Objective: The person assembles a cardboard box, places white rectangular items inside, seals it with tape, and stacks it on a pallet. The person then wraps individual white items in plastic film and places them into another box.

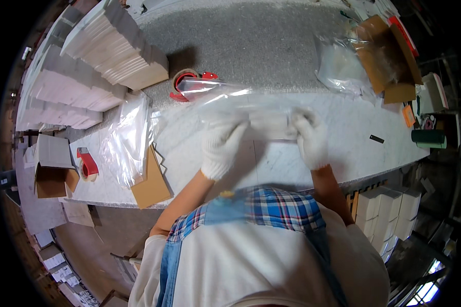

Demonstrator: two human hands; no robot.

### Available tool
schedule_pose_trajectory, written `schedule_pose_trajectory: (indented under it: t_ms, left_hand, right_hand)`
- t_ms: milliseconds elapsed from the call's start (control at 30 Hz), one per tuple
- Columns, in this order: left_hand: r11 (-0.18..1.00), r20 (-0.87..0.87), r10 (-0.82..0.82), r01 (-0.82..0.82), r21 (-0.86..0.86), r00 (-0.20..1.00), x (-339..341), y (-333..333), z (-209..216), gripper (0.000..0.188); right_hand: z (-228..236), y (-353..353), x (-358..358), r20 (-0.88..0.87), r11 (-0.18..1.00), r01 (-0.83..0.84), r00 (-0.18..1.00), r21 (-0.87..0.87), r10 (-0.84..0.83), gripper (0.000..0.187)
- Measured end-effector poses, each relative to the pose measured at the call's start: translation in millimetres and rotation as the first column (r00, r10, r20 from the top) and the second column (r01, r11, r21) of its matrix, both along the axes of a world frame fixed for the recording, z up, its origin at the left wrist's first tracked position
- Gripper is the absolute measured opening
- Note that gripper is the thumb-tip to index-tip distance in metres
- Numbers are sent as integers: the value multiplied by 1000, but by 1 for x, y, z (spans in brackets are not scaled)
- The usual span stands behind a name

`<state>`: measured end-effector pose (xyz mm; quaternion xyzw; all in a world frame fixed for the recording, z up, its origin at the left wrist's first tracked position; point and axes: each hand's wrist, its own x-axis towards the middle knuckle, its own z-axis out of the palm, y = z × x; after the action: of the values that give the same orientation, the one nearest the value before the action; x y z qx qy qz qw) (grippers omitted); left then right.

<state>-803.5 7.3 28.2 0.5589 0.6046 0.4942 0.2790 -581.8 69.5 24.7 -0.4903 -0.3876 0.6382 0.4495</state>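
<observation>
White knit gloves cover both of my hands. My left hand and my right hand pinch a clear plastic bag, stretched between them over the white marble-patterned tabletop. Motion smears the bag; whether anything lies inside it, I cannot make out. Just beyond my left hand sits a red tape dispenser with a roll of tape, partly under loose clear film. To the left, a heap of clear plastic bags overlaps a brown cardboard piece.
Tall stacks of white slabs stand at the far left. Below them are an open cardboard box and another red tape dispenser. An open carton with plastic bags stands far right, near a small black object.
</observation>
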Motion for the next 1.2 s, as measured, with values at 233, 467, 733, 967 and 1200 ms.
schedule_pose_trajectory:
  t_ms: [233,467,733,967,1200]
  left_hand:
    - [980,-59,164,-155,127,985,-7,71,-28,17]
    - [961,-102,161,-179,-209,982,-26,105,-71,27]
    - [891,-341,204,-318,-324,918,-33,92,-78,27]
    - [873,-415,188,-345,-345,890,-30,89,-93,27]
    - [898,-532,92,-300,-321,842,-38,86,-100,19]
  right_hand:
    - [-41,79,-29,300,946,60,940,317,-161,30]
    - [-90,132,-38,515,947,-201,856,252,44,32]
    - [-80,126,-50,709,908,-400,675,121,203,36]
    - [-101,139,-52,771,872,-462,611,160,182,37]
    - [-72,138,-66,928,729,-661,358,176,100,37]
